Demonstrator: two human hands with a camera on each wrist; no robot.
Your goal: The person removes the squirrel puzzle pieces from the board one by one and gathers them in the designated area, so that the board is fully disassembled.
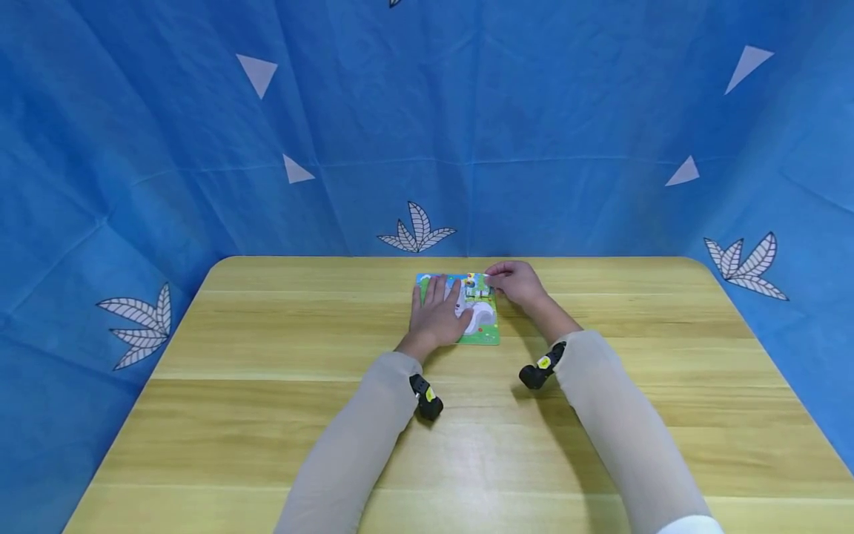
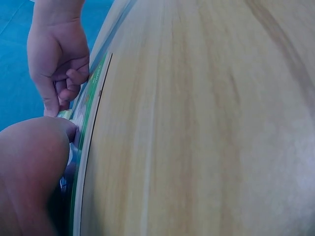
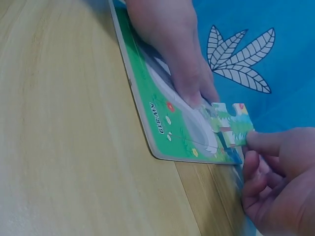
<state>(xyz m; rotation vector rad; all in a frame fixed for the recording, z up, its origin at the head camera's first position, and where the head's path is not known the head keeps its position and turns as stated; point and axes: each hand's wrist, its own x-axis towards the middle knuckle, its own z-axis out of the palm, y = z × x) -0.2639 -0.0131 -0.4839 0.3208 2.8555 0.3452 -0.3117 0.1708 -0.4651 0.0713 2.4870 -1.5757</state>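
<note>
A jigsaw puzzle board (image 1: 487,337) with a green border and a printed picture lies near the table's far edge. My left hand (image 1: 437,315) rests on its left part, fingers spread and straight, covering much of the picture. At the upper right corner, my right hand (image 1: 519,283) pinches a puzzle piece (image 3: 241,130) between thumb and finger. In the right wrist view the piece is green with a bit of red, tilted up from the board. My left thumb (image 3: 189,96) lies on the board close by. The left wrist view shows the board's edge (image 2: 93,101) side-on.
The board lies on a pale wooden table (image 1: 267,430). Behind it hangs a blue cloth (image 1: 534,148) printed with white leaves and triangles, meeting the table's back edge. Black wrist cameras (image 1: 427,400) sit on both sleeves.
</note>
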